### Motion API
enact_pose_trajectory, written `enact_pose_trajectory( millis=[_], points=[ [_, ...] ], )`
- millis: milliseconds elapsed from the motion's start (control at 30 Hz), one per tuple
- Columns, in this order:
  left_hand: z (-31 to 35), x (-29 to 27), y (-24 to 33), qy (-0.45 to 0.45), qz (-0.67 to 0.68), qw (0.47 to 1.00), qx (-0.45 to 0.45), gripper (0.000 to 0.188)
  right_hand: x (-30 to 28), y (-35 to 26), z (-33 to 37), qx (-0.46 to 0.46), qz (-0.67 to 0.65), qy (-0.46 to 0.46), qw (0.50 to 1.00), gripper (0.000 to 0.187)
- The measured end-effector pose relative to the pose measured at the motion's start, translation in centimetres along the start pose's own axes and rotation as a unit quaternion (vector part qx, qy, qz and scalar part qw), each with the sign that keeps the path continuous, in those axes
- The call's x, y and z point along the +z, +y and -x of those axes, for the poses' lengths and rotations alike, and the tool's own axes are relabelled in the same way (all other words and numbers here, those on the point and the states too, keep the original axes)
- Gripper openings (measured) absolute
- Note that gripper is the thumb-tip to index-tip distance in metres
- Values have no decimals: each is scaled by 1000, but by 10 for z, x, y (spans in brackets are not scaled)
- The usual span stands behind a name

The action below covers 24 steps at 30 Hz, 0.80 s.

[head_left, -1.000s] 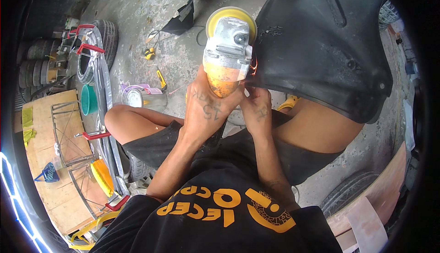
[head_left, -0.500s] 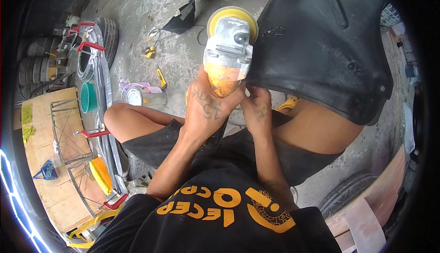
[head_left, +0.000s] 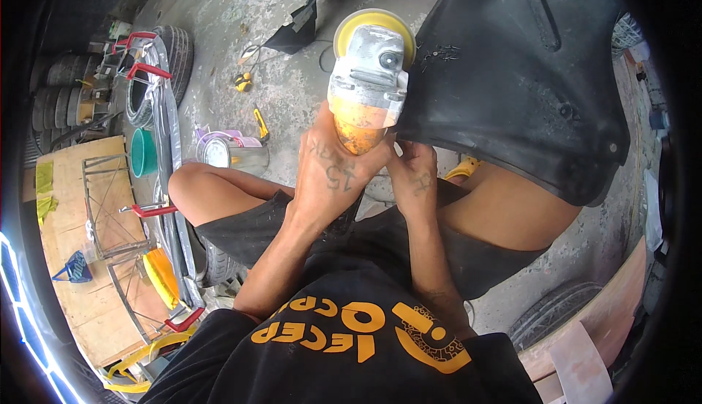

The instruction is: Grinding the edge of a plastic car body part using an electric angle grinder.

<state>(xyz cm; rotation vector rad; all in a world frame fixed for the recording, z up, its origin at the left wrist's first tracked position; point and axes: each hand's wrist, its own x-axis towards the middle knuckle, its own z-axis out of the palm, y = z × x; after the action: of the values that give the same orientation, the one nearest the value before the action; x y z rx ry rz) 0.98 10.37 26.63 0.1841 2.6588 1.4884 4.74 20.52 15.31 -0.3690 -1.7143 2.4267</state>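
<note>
– When looking down, find the left hand (head_left: 325, 170) spread or wrapped?
– Wrapped round the orange body of the grinder (head_left: 368, 78), with yellow disc (head_left: 375, 18) foremost, beside the black panel (head_left: 512, 75).
– And the right hand (head_left: 413, 177)?
– Curled by the panel's near edge; with fingertips hidden, cannot tell whether pinching anything.

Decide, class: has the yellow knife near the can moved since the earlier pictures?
No, in no direction. Judged against the can, the yellow knife keeps the same place and slant; both shift slightly up and right together within the picture.
</note>
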Motion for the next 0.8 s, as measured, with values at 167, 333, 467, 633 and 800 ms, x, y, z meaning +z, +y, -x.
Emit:
enact_pose_trajectory(
  millis=[167, 333, 467, 633, 800],
  points=[
    [-1, 0, 5, -16, -11, 1000, -21, 47, 0, -1, 0, 9, -2, 0, 1000, 38],
    [-2, 1, -1, -13, -3, 1000, 2, 46, 2, -3, -1, -2, -9, 1, 1000, 38],
    [-1, 2, 1, -18, 0, 1000, -7, 46, 3, -4, 0, -16, -7, 19, 1000, 32],
    [-1, 1, 1, -17, -10, 1000, -8, 46, 0, -7, 1, 23, 21, -10, 999, 36],
    [-1, 0, 3, -24, -12, 1000, -13, 46, 3, -9, 0, 6, -4, 20, 1000, 26]
  ],
)
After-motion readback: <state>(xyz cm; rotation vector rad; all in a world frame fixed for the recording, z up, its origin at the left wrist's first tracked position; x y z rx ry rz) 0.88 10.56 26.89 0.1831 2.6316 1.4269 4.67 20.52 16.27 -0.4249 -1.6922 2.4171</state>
